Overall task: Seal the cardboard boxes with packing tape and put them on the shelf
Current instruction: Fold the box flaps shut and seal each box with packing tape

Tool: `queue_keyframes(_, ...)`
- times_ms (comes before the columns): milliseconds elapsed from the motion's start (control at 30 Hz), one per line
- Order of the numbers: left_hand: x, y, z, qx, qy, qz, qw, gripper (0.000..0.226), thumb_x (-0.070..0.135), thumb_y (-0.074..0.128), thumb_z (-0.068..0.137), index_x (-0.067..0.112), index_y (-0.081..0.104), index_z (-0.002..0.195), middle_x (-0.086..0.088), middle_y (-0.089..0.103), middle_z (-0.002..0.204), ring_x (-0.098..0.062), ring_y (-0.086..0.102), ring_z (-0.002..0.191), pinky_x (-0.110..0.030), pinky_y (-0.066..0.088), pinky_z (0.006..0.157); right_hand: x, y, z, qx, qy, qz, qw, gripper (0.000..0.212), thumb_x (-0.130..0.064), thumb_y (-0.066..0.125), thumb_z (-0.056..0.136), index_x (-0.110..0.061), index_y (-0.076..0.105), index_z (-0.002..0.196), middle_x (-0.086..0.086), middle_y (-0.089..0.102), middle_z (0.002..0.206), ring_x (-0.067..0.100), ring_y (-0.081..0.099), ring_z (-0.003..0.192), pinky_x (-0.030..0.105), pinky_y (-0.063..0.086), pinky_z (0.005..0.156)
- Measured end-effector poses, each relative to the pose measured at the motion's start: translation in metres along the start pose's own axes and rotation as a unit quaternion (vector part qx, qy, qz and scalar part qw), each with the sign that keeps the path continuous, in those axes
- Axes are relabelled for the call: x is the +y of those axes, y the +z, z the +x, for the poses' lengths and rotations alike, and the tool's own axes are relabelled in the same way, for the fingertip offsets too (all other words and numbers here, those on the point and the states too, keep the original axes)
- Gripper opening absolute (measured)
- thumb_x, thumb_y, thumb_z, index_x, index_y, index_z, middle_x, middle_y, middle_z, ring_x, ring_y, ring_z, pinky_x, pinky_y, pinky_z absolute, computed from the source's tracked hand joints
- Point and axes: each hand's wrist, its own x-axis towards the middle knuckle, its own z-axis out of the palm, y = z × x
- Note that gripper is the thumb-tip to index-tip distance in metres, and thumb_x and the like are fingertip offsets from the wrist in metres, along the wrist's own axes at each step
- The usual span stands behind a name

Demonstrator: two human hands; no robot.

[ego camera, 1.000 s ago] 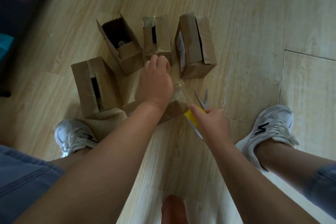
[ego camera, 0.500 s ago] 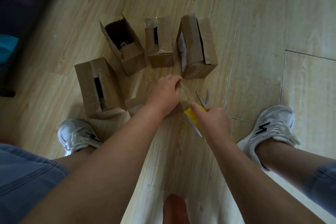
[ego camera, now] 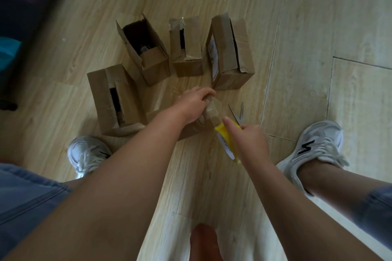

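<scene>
Frankly, no writing is coming through legibly: the white label [ego camera: 212, 51] on the side of the right-hand box [ego camera: 235, 57] and the print on the yellow tape roll [ego camera: 225, 141] are both blurring out; each sneaker [ego camera: 314, 146] is showing a dark zigzag mark. The open box [ego camera: 148, 53] is standing with its flaps up, something pale and unidentifiable sitting in its dark inside; the middle box [ego camera: 186, 53] and the left box [ego camera: 114, 99] are gaping along dark slits. The nearest box [ego camera: 192, 128] is lying on the floor [ego camera: 307, 17] under the left forearm, mostly hidden, its long axis seemingly running left to right. The left hand [ego camera: 194, 106] is curling its fingers onto the clear tape strip [ego camera: 216, 110] at that box's far edge; the right hand [ego camera: 249, 143] is gripping the roll, forefinger extended; scissors [ego camera: 238, 112] are lying open just beyond.
</scene>
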Motion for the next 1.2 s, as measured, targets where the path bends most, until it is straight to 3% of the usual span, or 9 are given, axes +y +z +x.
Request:
queue_keyframes(133,0.002,0.0,-0.003,0.024,0.004,0.046,0.999,0.032,0.023,0.036,0.106,0.035,0.052,0.131,0.001,0.047,0.143,-0.023,0.036,0.136,-0.047,0.023,0.115,-0.001,0.002,0.003,0.003,0.012,-0.031,0.999,0.058,-0.056,0.059,0.09,-0.013,0.045,0.053,-0.001,0.041,0.048,0.017,0.043,0.048,0.029,0.032,0.052)
queue_keyframes(300,0.0,0.004,-0.002,0.036,0.006,0.058,0.998,0.033,0.024,0.034,0.106,0.036,0.05,0.133,0.003,0.046,0.145,-0.022,0.034,0.137,-0.047,0.018,0.114,0.016,0.013,0.006,-0.01,0.054,-0.055,0.997,0.064,-0.065,0.054,0.09,-0.009,0.05,0.06,0.001,0.047,0.054,0.018,0.049,0.053,0.028,0.032,0.052)
queue_keyframes(500,0.001,0.008,-0.004,0.067,0.003,0.08,0.995,0.031,0.032,0.032,0.105,0.036,0.049,0.131,0.002,0.049,0.14,-0.023,0.039,0.133,-0.047,0.022,0.111,0.023,0.03,0.012,-0.02,0.043,-0.098,0.994,0.073,-0.072,0.039,0.093,-0.006,0.065,0.075,0.005,0.064,0.071,0.018,0.059,0.066,0.029,0.036,0.053)
queue_keyframes(633,0.005,0.026,-0.003,0.118,-0.023,0.179,0.976,0.035,0.051,0.033,0.102,0.032,0.047,0.128,-0.003,0.05,0.131,-0.025,0.042,0.123,-0.045,0.028,0.103,0.026,0.033,0.014,-0.056,0.027,-0.048,0.997,0.063,-0.065,0.039,0.098,-0.011,0.058,0.074,0.002,0.058,0.071,0.014,0.053,0.065,0.031,0.032,0.054)
queue_keyframes(867,0.016,0.03,0.009,0.137,-0.068,0.214,0.965,0.029,0.034,0.033,0.102,0.023,0.045,0.126,-0.008,0.045,0.134,-0.026,0.041,0.125,-0.045,0.03,0.102,0.026,0.033,0.019,-0.058,0.032,0.016,0.998,0.06,-0.061,0.049,0.096,-0.011,0.048,0.064,0.002,0.049,0.061,0.018,0.049,0.06,0.032,0.033,0.056)
queue_keyframes(933,0.016,0.025,0.01,0.136,-0.039,0.183,0.973,0.031,0.033,0.04,0.102,0.023,0.046,0.13,-0.008,0.037,0.146,-0.026,0.033,0.135,-0.046,0.029,0.11,0.026,0.033,0.02,-0.055,0.033,0.027,0.998,0.06,-0.061,0.051,0.095,-0.012,0.046,0.062,0.002,0.048,0.06,0.017,0.047,0.058,0.033,0.034,0.057)
queue_keyframes(1000,0.013,0.018,0.004,0.157,0.048,0.147,0.975,0.033,0.031,0.051,0.1,0.021,0.051,0.131,-0.007,0.037,0.149,-0.026,0.029,0.14,-0.045,0.03,0.113,0.026,0.033,0.019,-0.052,0.033,0.035,0.997,0.059,-0.061,0.051,0.095,-0.012,0.046,0.062,0.001,0.047,0.059,0.017,0.046,0.057,0.033,0.033,0.056)
queue_keyframes(1100,0.001,0.015,-0.004,0.194,0.197,0.2,0.94,0.026,0.028,0.056,0.096,0.009,0.069,0.109,-0.009,0.063,0.119,-0.028,0.054,0.117,-0.044,0.049,0.094,0.028,0.032,0.017,-0.053,0.043,0.041,0.997,0.059,-0.062,0.051,0.095,-0.012,0.047,0.064,0.0,0.046,0.06,0.015,0.045,0.056,0.032,0.033,0.055)
queue_keyframes(1200,-0.006,0.02,-0.004,0.126,0.189,0.214,0.95,0.03,0.03,0.05,0.102,0.008,0.071,0.107,-0.008,0.062,0.117,-0.028,0.053,0.112,-0.043,0.046,0.091,0.029,0.032,0.014,-0.052,0.043,0.04,0.997,0.059,-0.062,0.05,0.095,-0.012,0.049,0.064,0.0,0.048,0.06,0.015,0.046,0.056,0.032,0.034,0.056)
